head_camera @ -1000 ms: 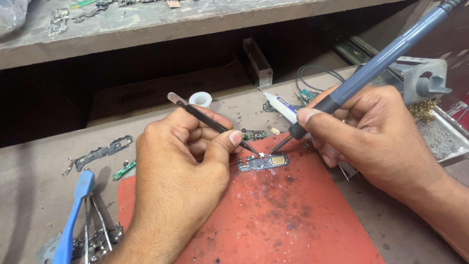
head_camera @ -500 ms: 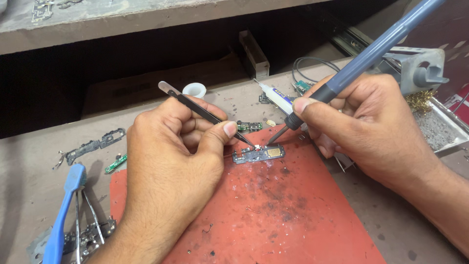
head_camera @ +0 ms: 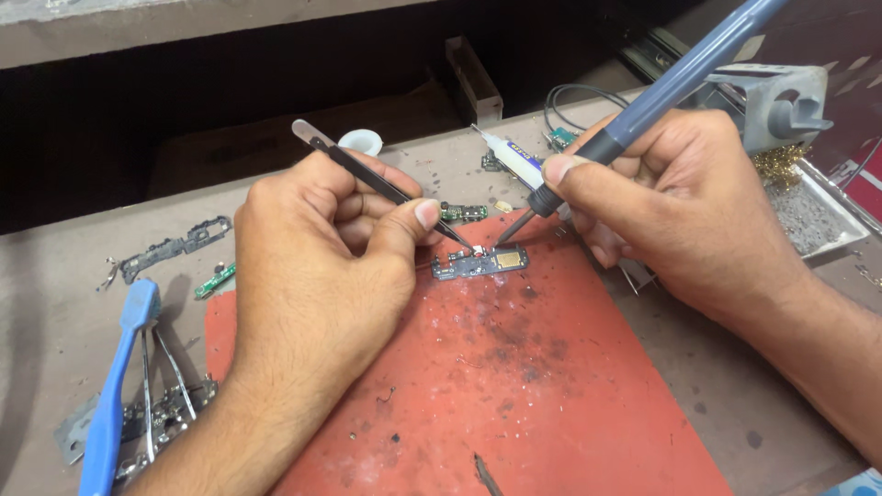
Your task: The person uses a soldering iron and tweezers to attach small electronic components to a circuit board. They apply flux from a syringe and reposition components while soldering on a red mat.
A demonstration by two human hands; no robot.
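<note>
Nearest the camera, a red work mat (head_camera: 514, 395), scorched and speckled with dark residue, is lying on a grey table (head_camera: 55, 303). At the near left edge, a blue-handled brush (head_camera: 115, 386) and some metal tools (head_camera: 165, 395) are resting beside the mat.

Further in, the left hand (head_camera: 312, 276) is closed around a pair of black tweezers (head_camera: 386, 188), pinched between thumb and fingers, with the fine tips being pressed down at one end of a small circuit board (head_camera: 482, 264). The right hand (head_camera: 671, 202) is wrapped around the blue-grey handle of a soldering iron (head_camera: 661, 96), held like a pen, and its tip is being brought to the same spot on the board, just beside the tweezer points.

The small circuit board is lying flat near the far edge of the mat, between the two hands. It is judged to be very light, thin, stiff and fragile, easily nudged or flicked away, so it is best held down or lifted by its bare edges with the tweezers and not by its mounted parts; the heated area is likely too hot for fingers.

Beyond the hands, a white syringe-like tube (head_camera: 510, 156), a small white cap (head_camera: 361, 141), spare green and dark board pieces (head_camera: 170, 246) and a black cable (head_camera: 574, 96) are scattered about. At far right, a metal stand with brass wool (head_camera: 781, 161) is sitting over a tray (head_camera: 818, 216).
</note>
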